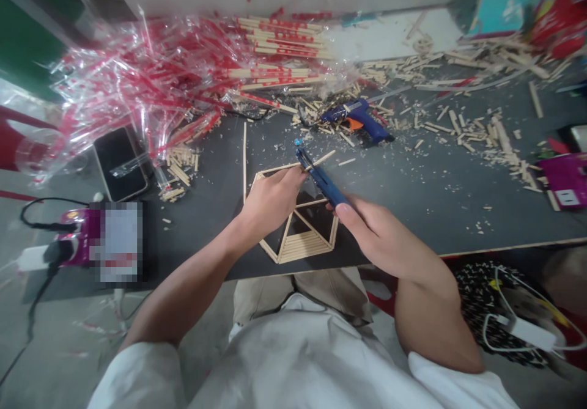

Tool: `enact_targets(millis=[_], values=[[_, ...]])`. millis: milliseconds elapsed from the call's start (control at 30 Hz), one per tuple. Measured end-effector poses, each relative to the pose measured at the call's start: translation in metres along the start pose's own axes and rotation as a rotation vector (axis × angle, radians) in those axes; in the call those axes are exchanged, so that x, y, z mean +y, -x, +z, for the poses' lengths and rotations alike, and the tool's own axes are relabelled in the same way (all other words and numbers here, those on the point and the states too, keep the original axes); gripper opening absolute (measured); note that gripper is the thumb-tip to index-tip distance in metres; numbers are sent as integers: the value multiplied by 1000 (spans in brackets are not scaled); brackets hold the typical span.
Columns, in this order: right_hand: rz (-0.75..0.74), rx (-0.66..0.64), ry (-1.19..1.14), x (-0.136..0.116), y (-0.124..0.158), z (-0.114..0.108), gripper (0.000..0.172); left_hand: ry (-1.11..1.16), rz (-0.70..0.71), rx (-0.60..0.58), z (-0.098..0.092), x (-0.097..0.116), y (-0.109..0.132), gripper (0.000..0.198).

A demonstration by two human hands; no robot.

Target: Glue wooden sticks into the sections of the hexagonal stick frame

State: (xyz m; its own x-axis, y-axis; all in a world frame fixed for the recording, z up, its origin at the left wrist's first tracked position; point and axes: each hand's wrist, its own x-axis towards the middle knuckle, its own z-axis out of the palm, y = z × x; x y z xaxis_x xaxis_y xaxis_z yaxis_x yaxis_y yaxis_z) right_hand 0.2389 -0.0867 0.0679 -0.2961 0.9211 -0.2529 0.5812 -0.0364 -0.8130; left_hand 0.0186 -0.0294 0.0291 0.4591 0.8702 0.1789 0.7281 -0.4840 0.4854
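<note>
Frame (306, 247): on the desk (398, 204), before me.
Left fingers (292, 180): bent at its far edge; grip hidden.
Right fingers (349, 218): closed round my tool (328, 183).
Care: I should keep left fingertips off the tool's nose.

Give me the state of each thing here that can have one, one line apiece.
Left hand: fingers at the frame's upper edge
Right hand: closed around the blue tool
Blue tool: held, tip by the left fingertips
Stick frame: near side slatted, other parts open
Glue gun: lying on its side, unheld
Smartphone: lying flat, screen dark
Plastic wrappers: crumpled, heaped
Purple socket block: plugs inserted
</note>
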Motion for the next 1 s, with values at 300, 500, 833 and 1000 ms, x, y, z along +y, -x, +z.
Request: enact_targets(millis=[300, 500, 833, 1000], values=[[30, 35, 85, -5, -2, 0, 52, -9, 4, 7, 1, 1, 1, 34], [101, 62, 246, -5, -6, 3, 58, -48, 12, 25, 1, 0, 1, 34], [60, 15, 400, 2, -18, 1, 56, -49, -41, 17, 0, 0, 0, 34], [19, 6, 430, 0, -26, 1, 55, -117, -60, 19, -6, -1, -1, 33]])
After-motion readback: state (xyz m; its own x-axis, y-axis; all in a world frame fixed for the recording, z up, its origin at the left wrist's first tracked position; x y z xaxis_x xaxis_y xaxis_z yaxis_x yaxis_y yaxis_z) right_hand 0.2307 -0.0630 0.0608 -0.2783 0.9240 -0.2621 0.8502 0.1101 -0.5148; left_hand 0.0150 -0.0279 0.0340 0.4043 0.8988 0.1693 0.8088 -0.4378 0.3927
